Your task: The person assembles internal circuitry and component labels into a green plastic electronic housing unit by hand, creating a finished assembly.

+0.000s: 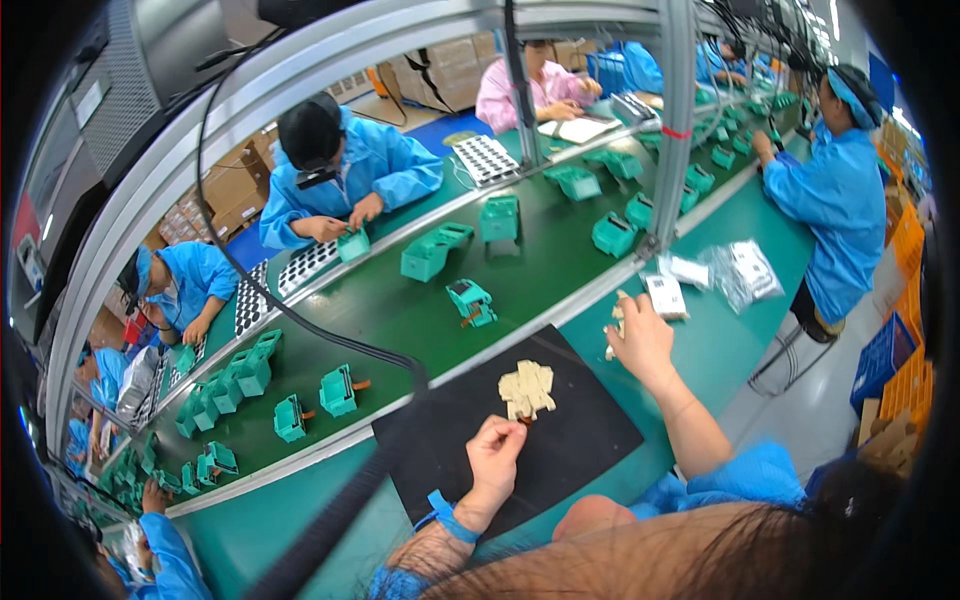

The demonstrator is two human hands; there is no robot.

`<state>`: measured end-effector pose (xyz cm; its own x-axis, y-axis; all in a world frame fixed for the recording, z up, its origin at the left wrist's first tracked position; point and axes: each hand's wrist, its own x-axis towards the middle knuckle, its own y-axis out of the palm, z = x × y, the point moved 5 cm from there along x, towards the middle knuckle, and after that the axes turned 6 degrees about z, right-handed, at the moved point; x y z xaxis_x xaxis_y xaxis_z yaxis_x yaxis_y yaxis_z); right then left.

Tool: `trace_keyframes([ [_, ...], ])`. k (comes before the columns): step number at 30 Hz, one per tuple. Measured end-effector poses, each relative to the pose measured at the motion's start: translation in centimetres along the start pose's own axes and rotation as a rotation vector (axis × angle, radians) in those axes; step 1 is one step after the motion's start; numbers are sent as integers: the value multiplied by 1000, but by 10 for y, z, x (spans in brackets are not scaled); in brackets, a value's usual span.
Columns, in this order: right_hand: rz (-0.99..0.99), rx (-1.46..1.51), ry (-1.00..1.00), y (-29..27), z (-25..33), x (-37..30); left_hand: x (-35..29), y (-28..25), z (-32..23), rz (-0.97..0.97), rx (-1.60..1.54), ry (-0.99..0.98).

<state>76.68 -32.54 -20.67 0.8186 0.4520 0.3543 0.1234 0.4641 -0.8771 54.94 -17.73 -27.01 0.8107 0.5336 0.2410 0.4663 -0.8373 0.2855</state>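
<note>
My left hand is over the black mat, fingertips pinched together. A small dark brownish bit shows at those fingertips, too small to name. Just beyond it, a loose pile of flat beige pieces lies on the mat. Farther right, my right hand is past the mat's edge on the green bench. Its fingers curl around a few more beige pieces, partly hidden by the hand. A blue band circles my left wrist.
Beyond a metal rail, a green conveyor carries several green plastic housings, some with orange-brown strips. Clear plastic bags and a white packet lie right of my right hand. A black cable crosses the left side. Co-workers sit opposite.
</note>
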Motion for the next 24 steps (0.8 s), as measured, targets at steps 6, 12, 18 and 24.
trace_keyframes([
  [6, 405, 122, -234, 49, 68, 96, -5, -3, 7, -20, -25, -39],
  [12, 323, 77, 14, 132, 85, 209, 1, -6, 5, 17, 177, -298],
  [18, 252, 113, 207, 171, 130, 249, 9, -27, 41, -78, 68, -115],
  [24, 251, 187, 124, 175, 99, 269, -5, -36, 48, -99, 16, -96],
])
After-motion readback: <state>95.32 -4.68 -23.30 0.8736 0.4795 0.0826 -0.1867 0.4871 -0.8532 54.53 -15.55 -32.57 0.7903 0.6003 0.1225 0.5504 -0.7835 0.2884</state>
